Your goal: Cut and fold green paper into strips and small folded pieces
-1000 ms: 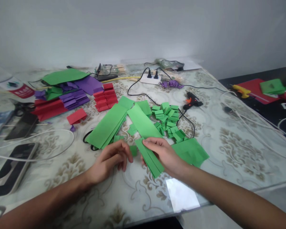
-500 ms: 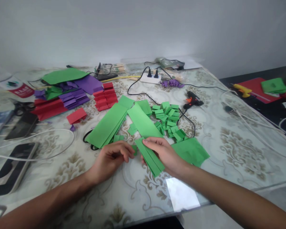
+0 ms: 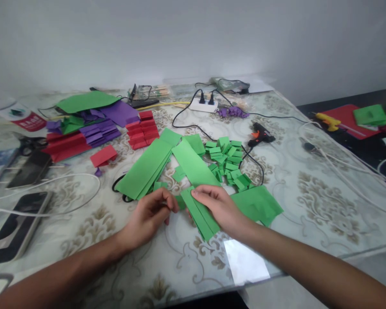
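Note:
My right hand [image 3: 217,208] is closed on a small stack of folded green paper strips [image 3: 199,214], thumb on top, the lower ends fanned slightly apart. Just left of it hovers my left hand [image 3: 154,214], fingers loosely curled, with nothing visible in it. A small green paper piece [image 3: 180,202] lies by its fingertips, partly hidden. Beyond the hands, long green strips [image 3: 148,165] lean in a fan at the left, and another long green strip [image 3: 194,163] slopes toward my right hand. Small folded green pieces [image 3: 225,156] are heaped behind it. A wider green sheet [image 3: 259,204] lies beside my right wrist.
A black glue gun [image 3: 260,134] sits to the right, its cord running near the white power strip [image 3: 203,105]. Folded red paper [image 3: 142,133], purple paper [image 3: 99,132], scissors [image 3: 30,143], a paper cup [image 3: 24,118] and a phone [image 3: 17,227] occupy the left.
My left hand has shifted slightly toward the strips and then back, its fingers still curled. The green strips in my right hand have moved a little to the left.

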